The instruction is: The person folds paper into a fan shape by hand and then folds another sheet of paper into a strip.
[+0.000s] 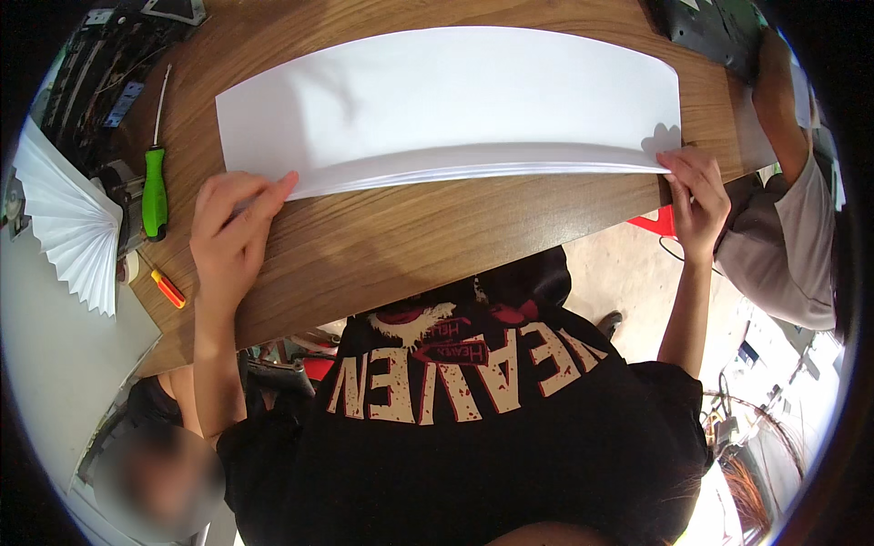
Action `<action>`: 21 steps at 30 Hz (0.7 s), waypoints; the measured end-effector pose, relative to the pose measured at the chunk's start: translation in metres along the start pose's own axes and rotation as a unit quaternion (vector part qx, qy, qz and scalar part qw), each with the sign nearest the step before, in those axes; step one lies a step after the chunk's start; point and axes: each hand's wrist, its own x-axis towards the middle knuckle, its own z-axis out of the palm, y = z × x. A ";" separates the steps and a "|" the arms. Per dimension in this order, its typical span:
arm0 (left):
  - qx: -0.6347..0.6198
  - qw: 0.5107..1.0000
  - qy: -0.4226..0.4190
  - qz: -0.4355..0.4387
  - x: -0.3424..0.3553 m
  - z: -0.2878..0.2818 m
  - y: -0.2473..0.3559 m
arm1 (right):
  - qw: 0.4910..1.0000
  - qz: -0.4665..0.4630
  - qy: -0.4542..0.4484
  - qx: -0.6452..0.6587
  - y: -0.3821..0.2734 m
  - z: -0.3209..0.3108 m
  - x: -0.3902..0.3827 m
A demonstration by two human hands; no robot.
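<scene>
The big white paper sheet (446, 96) lies flat on the wooden table (410, 237), its long axis running left to right across me, and its near long edge is folded over, so a thin layered strip shows along that side. My left hand (232, 232) presses down at the sheet's near-left corner, fingers flat and together with the index tip on the fold; it pins the paper rather than gripping it. My right hand (696, 196) is at the sheet's near-right corner, fingertips bent down on the edge; it looks like a pinch on the layers, though I can't tell whether my thumb is under the paper.

The sheet's far-right corner reaches nearly to the table's right edge, close to another person's forearm (778, 109) that comes in there. Beyond that arm a dark device (715, 32) is cut off by the frame and hard to make out.

Left of the sheet lie a green-handled screwdriver (155, 187) pointing away from me and a small orange-handled tool (167, 288), with a pleated white paper fan (68, 223) further left. Between the sheet's near edge and the table's near edge is bare wood.
</scene>
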 end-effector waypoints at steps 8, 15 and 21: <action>-0.174 0.931 -0.004 -0.321 0.023 -0.004 0.002 | 0.956 0.250 -0.042 0.149 -0.007 -0.003 0.026; -0.131 0.952 -0.004 -0.277 0.031 -0.003 -0.008 | 0.953 0.252 -0.051 0.160 -0.002 0.001 0.033; -0.076 0.962 0.030 -0.260 0.024 0.001 -0.005 | 0.966 0.237 -0.043 0.091 -0.007 0.005 0.030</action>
